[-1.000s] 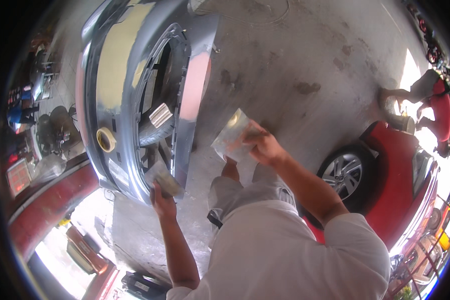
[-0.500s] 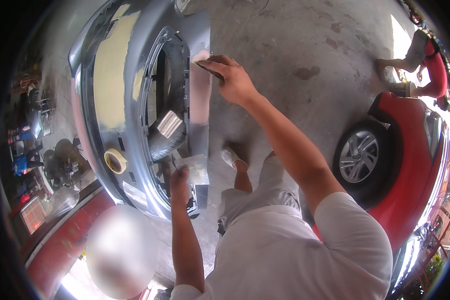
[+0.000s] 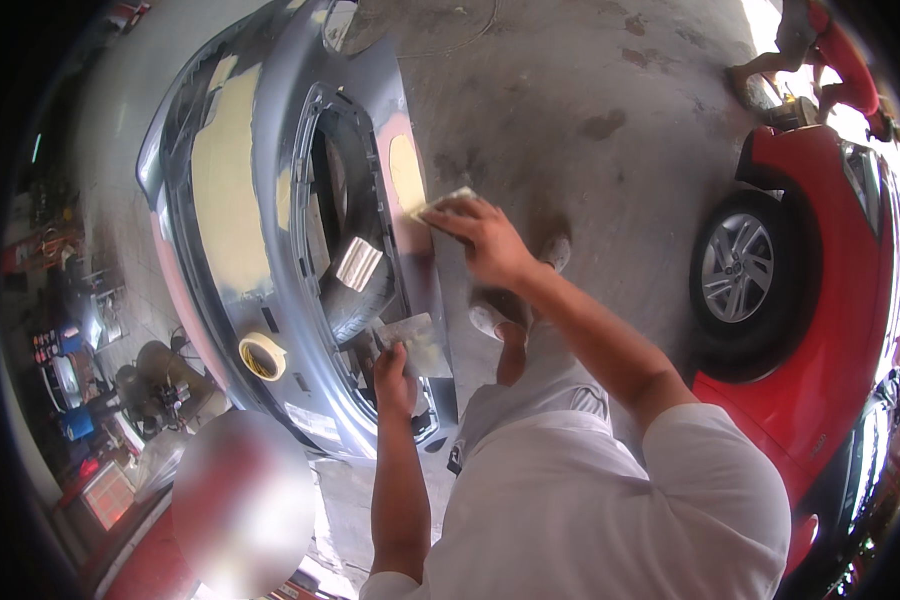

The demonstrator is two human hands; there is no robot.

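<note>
A grey car bumper (image 3: 282, 130) lies to the left, with a broad pale yellow filler patch (image 3: 232, 190) along its face. Beside the bumper's right edge, my right hand (image 3: 490, 240) is closed on a thin flat spreader (image 3: 456, 198) with pale filler on it. Just beyond that hand, a smaller yellow filler patch (image 3: 404, 168) covers part of a pinkish area. Closer to me, my left hand (image 3: 393, 382) grips a flat grey metal plate (image 3: 417, 340) over the bumper's near right edge. Most of its fingers are hidden beneath the plate.
A masking tape roll (image 3: 272, 345) rests on the bumper. A ridged silvery block (image 3: 359, 264) lies by the opening, above a black tyre (image 3: 354, 318). On the right stands a red car (image 3: 840, 330); a crouching person (image 3: 845, 60) is beyond it. Clutter lines the left.
My right hand has drawn nearer to me along the bumper's edge, and a yellow filler patch now shows on the pinkish area. The metal plate remains in my left hand. The view has shifted.
</note>
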